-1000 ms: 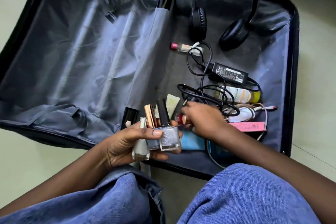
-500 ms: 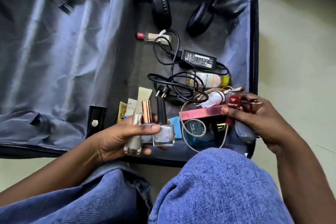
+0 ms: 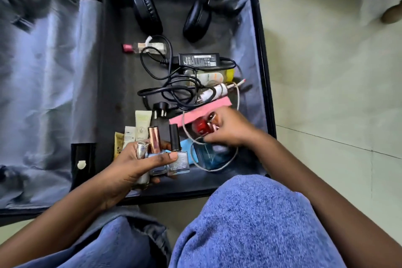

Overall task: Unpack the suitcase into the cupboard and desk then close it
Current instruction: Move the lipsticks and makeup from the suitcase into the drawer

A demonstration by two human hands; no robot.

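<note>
Nearest, the left hand (image 3: pixel 139 164) has its grip closed round three nail polish bottles (image 3: pixel 165 159), thumb pressed across their glass bodies and caps standing upright — held as a bundle, it seems, so several small things can be carried off in one trip. Just right of that grip, the right hand (image 3: pixel 228 130) pinches a red bottle (image 3: pixel 200 127) with another small capped item I cannot name, its fingers curled low over a blue pouch (image 3: pixel 208 156) and a looping white cable (image 3: pixel 214 166), probably reaching for one more piece.

Beyond the left grip lie the sample tubes (image 3: pixel 134 130) and, just past the right grip, a pink box (image 3: pixel 202 110). Farther off sit the tangled black cord (image 3: pixel 174 91), the power adapter (image 3: pixel 199 61), a pink-capped vial (image 3: pixel 143 47), and farthest of all the headphones (image 3: pixel 174 13).

All of it rests in the right half of the open suitcase (image 3: pixel 264 85) on the floor (image 3: pixel 326 93); much is left to unpack.

Half a second ago the right hand was lifted out by the suitcase's right edge with the red bottle; now it has dropped back in, toward the left grip. The left hand has kept its hold — same three bottles.
</note>
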